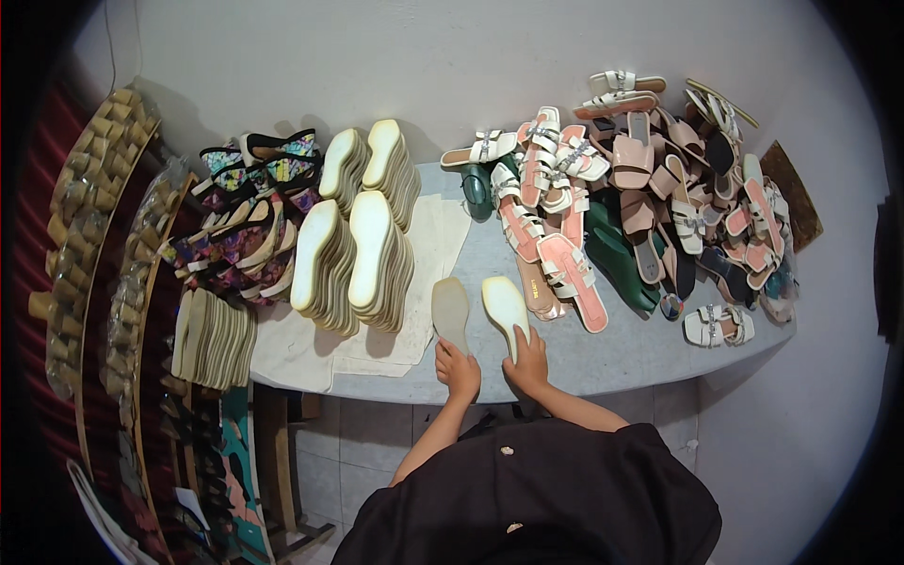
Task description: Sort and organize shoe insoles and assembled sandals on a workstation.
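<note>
At a grey counter [621, 353], a person's left hand [459, 369] rests with curled fingers on the near end of a grey-beige insole [450, 311], while the right hand [527, 365] grips the heel of a cream sole [506, 306] just beside it. Both lie flat near the counter's front edge. Stacked cream soles [353, 254] stand on white cloth [301, 353] to the left; pink and white sandals [640, 188] heap to the right. Clear bags of cork-coloured pieces [80, 217] hang at far left.
</note>
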